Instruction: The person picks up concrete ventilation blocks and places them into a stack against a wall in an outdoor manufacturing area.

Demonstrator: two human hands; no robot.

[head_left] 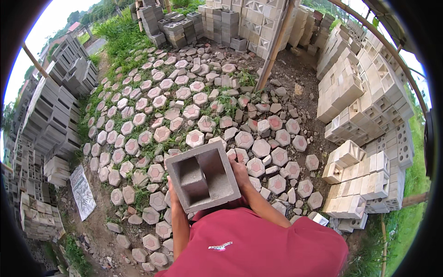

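A grey hollow concrete block (196, 189) is held up in front of my chest, its open cells facing up and an inner wall dividing them. My left hand (174, 196) presses against its left side, with most of the fingers hidden behind the block. On the opposite side my right hand (239, 172) grips the right wall, its knuckles showing near the upper right edge. Both forearms reach forward from beside my red shirt, and the block is tilted slightly.
Hexagonal pavers (191, 111) with reddish centres cover the ground amid grass and rubble. Pale block stacks (355, 180) line the right, grey stacks (53, 111) the left. A wooden post (276, 46) stands ahead. A printed sheet (82, 191) lies at left.
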